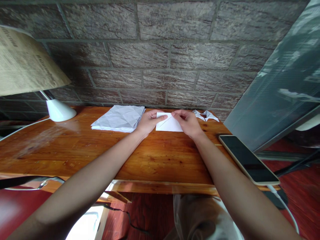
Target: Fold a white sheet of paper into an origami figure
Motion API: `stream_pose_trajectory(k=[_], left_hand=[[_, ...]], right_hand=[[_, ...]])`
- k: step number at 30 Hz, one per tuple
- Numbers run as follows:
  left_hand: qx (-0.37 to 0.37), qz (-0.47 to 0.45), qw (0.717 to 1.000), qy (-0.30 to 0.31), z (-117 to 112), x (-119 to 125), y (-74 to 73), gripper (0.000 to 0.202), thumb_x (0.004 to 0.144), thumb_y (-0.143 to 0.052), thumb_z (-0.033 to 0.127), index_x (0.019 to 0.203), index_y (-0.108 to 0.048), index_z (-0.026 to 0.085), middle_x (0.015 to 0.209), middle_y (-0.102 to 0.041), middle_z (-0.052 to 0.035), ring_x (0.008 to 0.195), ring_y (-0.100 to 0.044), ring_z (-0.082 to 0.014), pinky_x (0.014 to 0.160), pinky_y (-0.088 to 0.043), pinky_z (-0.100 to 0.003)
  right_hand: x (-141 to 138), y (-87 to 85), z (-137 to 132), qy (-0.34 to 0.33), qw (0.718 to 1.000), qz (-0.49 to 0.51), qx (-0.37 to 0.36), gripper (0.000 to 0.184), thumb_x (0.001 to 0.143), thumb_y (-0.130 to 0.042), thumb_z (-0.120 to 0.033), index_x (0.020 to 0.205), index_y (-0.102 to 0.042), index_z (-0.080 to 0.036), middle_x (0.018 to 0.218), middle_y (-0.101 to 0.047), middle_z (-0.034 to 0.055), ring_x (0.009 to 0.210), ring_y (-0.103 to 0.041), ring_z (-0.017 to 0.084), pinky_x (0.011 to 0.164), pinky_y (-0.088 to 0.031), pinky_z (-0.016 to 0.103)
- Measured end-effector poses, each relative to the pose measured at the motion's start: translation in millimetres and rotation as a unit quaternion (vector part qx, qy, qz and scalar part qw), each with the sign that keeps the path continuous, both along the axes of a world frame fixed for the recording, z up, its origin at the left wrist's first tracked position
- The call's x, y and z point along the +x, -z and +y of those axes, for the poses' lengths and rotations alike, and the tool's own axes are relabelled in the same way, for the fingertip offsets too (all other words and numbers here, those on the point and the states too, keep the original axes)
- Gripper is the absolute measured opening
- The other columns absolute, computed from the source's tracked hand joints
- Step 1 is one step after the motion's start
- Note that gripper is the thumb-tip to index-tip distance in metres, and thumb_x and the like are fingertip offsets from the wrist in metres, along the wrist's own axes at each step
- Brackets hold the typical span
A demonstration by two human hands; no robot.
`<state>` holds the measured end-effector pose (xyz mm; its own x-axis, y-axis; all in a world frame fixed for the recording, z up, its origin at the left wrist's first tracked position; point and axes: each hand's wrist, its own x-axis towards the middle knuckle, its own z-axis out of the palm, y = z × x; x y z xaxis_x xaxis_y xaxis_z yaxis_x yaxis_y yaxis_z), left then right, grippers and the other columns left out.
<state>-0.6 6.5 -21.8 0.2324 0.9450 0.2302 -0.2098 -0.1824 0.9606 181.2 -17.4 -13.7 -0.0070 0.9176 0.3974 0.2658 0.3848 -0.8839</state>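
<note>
A small white sheet of paper (169, 124) lies partly folded on the wooden table (82, 150), near its far edge by the brick wall. My left hand (149, 120) presses on the sheet's left side, fingers curled with the fingertips on the paper. My right hand (187, 121) pinches the sheet's upper right edge with bent fingers. A diagonal crease shows between the two hands.
A stack of crumpled white paper (118, 118) lies just left of my hands. Small folded paper pieces (206, 115) sit to the right. A phone (247, 159) with a cable lies at the right table edge. A lamp (58, 110) stands at the far left.
</note>
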Motion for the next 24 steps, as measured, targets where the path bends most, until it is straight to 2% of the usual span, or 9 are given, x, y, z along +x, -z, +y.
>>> stream_pose_trajectory(k=[5,10,14,19,24], left_hand=[[-0.029,0.022,0.998,0.056,-2.7,0.6,2.8,0.051,0.056,-0.091,0.048,0.093,-0.079,0.015,0.091,-0.079,-0.0062,0.082,-0.071,-0.0211,0.085,-0.054,-0.036],[-0.004,0.040,0.998,0.051,-4.4,-1.4,0.8,0.049,0.059,-0.089,0.051,0.090,-0.079,0.015,0.090,-0.079,-0.0068,0.081,-0.071,-0.0224,0.079,-0.054,-0.035],[0.012,0.063,0.996,0.057,-3.5,-2.9,0.9,0.047,0.060,-0.088,0.051,0.090,-0.079,0.016,0.090,-0.079,-0.0063,0.079,-0.070,-0.0213,0.076,-0.053,-0.033],[0.028,0.081,0.996,0.028,-2.1,-0.5,3.3,0.048,0.065,-0.082,0.057,0.088,-0.077,0.016,0.084,-0.077,-0.0038,0.073,-0.066,-0.0182,0.068,-0.049,-0.028],[0.043,0.047,0.998,-0.007,-0.5,-0.4,1.1,0.045,0.066,-0.082,0.057,0.084,-0.074,0.017,0.076,-0.073,0.0000,0.066,-0.060,-0.0142,0.061,-0.045,-0.025]], right_hand=[[0.8,-0.6,1.0,0.024,1.000,0.011,0.014,0.047,0.078,-0.069,-0.062,0.090,-0.071,-0.016,0.085,-0.073,0.0063,0.074,-0.061,0.018,0.067,-0.049,0.030],[0.9,-4.5,-2.2,0.000,0.999,0.041,-0.013,0.048,0.075,-0.073,-0.062,0.090,-0.072,-0.017,0.084,-0.074,0.0049,0.071,-0.060,0.017,0.064,-0.048,0.029],[0.1,-5.9,-3.6,-0.011,1.000,0.026,-0.005,0.044,0.074,-0.075,-0.059,0.088,-0.074,-0.017,0.084,-0.075,0.0050,0.071,-0.061,0.017,0.067,-0.048,0.030],[0.7,-3.8,-1.8,-0.013,1.000,0.011,-0.003,0.043,0.075,-0.074,-0.059,0.088,-0.075,-0.018,0.086,-0.076,0.0052,0.074,-0.063,0.018,0.070,-0.049,0.031],[-1.9,-2.2,-2.6,-0.033,0.999,0.005,-0.012,0.040,0.075,-0.075,-0.056,0.086,-0.074,-0.017,0.088,-0.076,0.0066,0.077,-0.064,0.018,0.074,-0.051,0.032]])
